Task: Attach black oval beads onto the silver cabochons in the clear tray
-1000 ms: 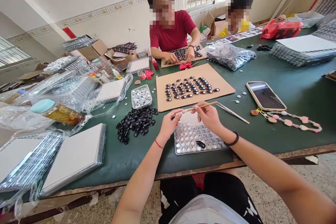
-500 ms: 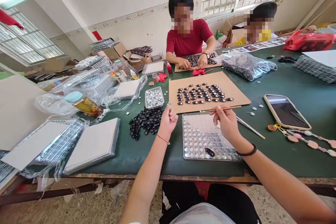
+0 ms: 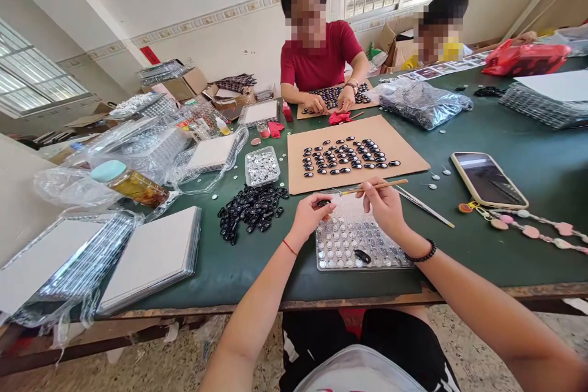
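A small glossy black oval piece (image 3: pixel 323 203) is pinched in the fingers of my left hand (image 3: pixel 309 218), above the far left part of a clear tray. My right hand (image 3: pixel 384 207) grips a thin brush (image 3: pixel 389 184) by its wooden handle, its tip pointing left close to the black piece. Below both hands lies the clear tray (image 3: pixel 321 264), filled with rows of small round pieces. One loose black piece (image 3: pixel 362 256) rests on top of it. To the left is a heap of black pieces (image 3: pixel 250 213). Beyond the tray, similar black pieces stand in rows on a cardboard sheet (image 3: pixel 298 185).
A plastic tub (image 3: pixel 262 166) of small whitish parts stands behind the heap. Tweezers (image 3: pixel 427 207) and a phone (image 3: pixel 489 179) lie at right. Stacked trays (image 3: pixel 156 257) and a lidded jar (image 3: pixel 133 185) occupy the left. Across the table a co-worker in red (image 3: pixel 316 61) handles black pieces.
My left hand has moved right and lower, bringing the black piece to the brush tip. My right hand still holds the brush. The whole view has shifted slightly.
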